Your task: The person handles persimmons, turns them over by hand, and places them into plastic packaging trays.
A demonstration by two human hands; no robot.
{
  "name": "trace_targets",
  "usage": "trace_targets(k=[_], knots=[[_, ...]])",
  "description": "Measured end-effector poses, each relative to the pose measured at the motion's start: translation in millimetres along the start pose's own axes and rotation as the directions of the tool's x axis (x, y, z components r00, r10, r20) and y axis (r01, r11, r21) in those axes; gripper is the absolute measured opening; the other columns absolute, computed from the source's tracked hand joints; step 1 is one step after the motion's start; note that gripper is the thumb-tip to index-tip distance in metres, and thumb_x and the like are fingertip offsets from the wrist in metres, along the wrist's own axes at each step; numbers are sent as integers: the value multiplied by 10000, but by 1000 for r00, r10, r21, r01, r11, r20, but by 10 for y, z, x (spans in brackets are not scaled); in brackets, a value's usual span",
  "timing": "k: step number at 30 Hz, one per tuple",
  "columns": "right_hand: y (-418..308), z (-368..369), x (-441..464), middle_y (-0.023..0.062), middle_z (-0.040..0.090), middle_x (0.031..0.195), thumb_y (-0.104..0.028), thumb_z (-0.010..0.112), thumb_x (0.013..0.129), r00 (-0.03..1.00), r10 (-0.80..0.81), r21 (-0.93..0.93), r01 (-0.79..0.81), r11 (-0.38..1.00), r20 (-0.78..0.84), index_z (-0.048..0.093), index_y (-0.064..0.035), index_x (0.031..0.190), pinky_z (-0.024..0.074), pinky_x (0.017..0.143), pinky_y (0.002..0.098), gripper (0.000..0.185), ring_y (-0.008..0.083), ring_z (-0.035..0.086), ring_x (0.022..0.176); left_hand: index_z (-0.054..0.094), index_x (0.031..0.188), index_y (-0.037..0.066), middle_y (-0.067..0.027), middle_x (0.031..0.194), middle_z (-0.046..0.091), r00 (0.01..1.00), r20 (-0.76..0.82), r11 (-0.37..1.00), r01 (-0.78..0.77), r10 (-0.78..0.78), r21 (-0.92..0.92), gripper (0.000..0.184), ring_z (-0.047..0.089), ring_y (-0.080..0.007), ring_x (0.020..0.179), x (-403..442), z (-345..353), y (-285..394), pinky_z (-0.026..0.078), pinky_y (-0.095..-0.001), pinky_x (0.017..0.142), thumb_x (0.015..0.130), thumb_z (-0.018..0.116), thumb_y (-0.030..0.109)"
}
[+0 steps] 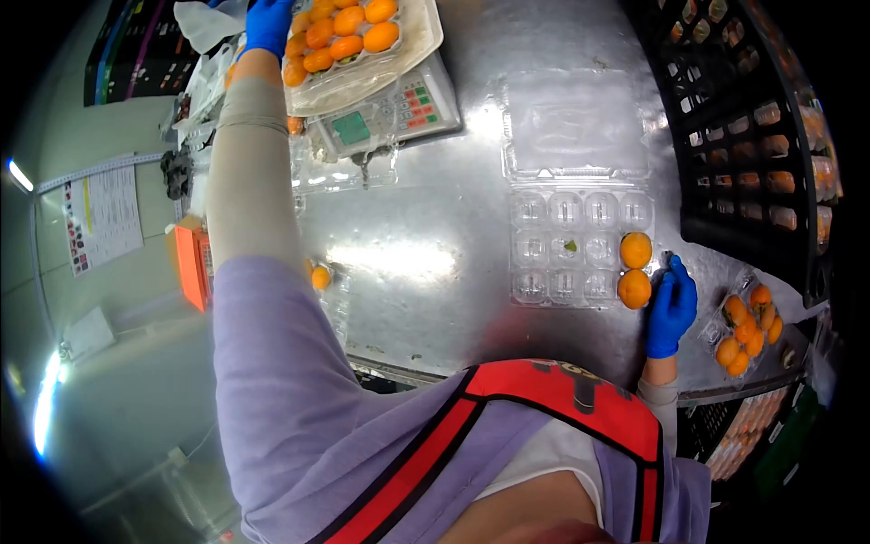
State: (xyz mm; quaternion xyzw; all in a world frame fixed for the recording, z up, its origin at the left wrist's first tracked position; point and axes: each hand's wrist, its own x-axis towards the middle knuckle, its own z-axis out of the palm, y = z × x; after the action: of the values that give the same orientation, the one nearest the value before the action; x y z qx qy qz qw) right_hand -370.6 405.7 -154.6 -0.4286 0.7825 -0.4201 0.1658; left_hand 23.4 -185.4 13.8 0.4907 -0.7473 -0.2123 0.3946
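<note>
Pointing away from the body, fingers of the right hand look extended and loosely apart, just beside the near right corner of a clear cup tray. Two orange fruits sit in this tray's end column, immediately left of these fingers, one beyond the other. Contact between the glove and the nearer fruit: cannot tell. Small green scrap in a cup farther left of the same fingers. Clear lid lies open on the tabletop, beyond the cups.

Left hand far forward, cut by the upper edge of the view; its fingers are partly out of frame, so spread or pinching cannot be told. Just right of it, a cluster of orange fruits in a pale tray, which stands on a scale. White plastic close by on its other side.

Black crate stands ahead and to the right of the right fingers, packed containers seen through its slots. Filled clear punnet lies to the right of those fingers, a little nearer the body. Both hands gloved in blue.
</note>
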Motion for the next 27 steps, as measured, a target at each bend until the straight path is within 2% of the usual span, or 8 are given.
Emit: trace_targets(k=[3,5,12,14,17,20,21,27], knots=[[7,-2,-7,140,608,1173,12,486,912,1000,16,24,-16,1000,-1,561,44,1171,433,921,278,271,185,580,1050,525,1259,-3,-100,1122,619,981,183,998,68,-66,-5,491,571,-159,982,-263,382,325,440,-286,889,848,648,235],[3,6,-7,142,605,1176,10,487,912,1000,10,63,-9,998,-18,560,45,1173,433,921,278,273,184,579,1050,517,1287,47,-130,1178,592,905,323,953,215,-276,212,478,570,-188,1020,-307,556,400,447,-299,896,849,618,212],[-77,10,5,146,601,1179,15,478,911,999,51,91,-52,994,9,556,50,1174,427,928,280,276,187,574,1058,532,1258,54,-133,1141,611,951,271,926,40,-151,376,505,586,-198,994,-238,610,323,464,-298,863,783,657,171],[-40,14,2,148,601,1179,14,475,912,999,40,91,-39,995,-7,554,51,1176,426,929,283,278,191,574,1059,538,1240,48,-147,1164,598,977,179,956,60,-115,287,499,578,-200,1016,-240,472,228,459,-302,877,778,668,184],[-66,0,6,149,600,1180,9,474,914,1000,31,75,-30,997,-7,554,51,1176,425,932,287,277,197,574,1064,565,1200,-10,-96,1081,630,988,29,980,-148,153,-130,486,564,-175,1015,-392,-68,203,437,-276,868,802,697,237],[53,75,16,137,644,1096,-7,494,899,989,-96,79,105,991,-115,582,39,1160,476,767,251,280,150,601,849,511,1275,-7,-38,930,610,992,-25,986,122,-126,-110,544,550,-86,739,-901,-590,135,450,-217,677,781,673,154],[63,80,16,137,644,1096,-7,494,899,987,-107,84,118,989,-117,582,39,1160,476,767,251,280,150,601,849,556,1239,16,-85,1107,621,962,30,962,272,-272,33,541,584,-160,997,-1040,-752,122,460,-280,871,751,722,181],[60,89,-2,135,638,1106,5,486,896,993,-62,142,76,987,-100,580,41,1163,481,778,253,285,151,603,867,502,1273,-23,-113,1304,519,973,119,981,193,-196,34,561,509,-181,1170,-1461,-696,-183,393,-281,986,760,715,63]])
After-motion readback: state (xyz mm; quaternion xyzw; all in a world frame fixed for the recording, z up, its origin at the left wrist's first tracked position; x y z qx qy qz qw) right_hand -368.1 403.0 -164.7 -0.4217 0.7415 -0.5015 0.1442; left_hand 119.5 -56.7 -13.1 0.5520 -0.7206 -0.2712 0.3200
